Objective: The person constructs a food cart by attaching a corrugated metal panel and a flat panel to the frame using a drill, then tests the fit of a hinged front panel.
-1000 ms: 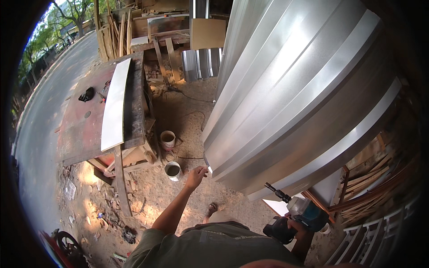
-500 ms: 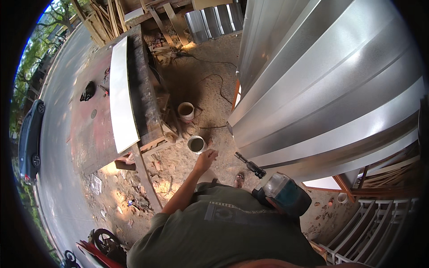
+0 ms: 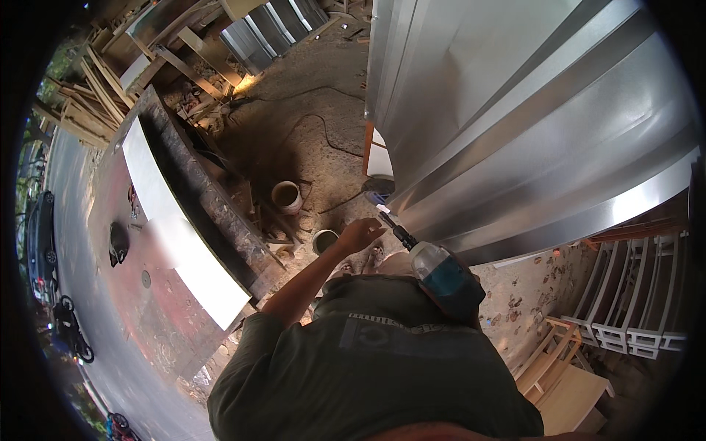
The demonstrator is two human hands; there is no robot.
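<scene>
Two hands: left hand [image 3: 360, 235] half-open beside drill [image 3: 441, 275]; right hidden.

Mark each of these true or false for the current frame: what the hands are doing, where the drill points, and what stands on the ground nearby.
1. The teal and black power drill points its bit at the lower edge of the large ribbed silver sheet-metal panel. True.
2. The left hand rests flat on the long white board. False: it is raised near the drill bit tip, apart from the board.
3. Two round buckets stand on the dirt ground. True.
4. The white board lies on top of the sheet-metal panel. False: it lies on a long dark workbench off to the left.
5. The right hand is plainly visible, open and empty. False: it is hidden behind the drill.
</scene>
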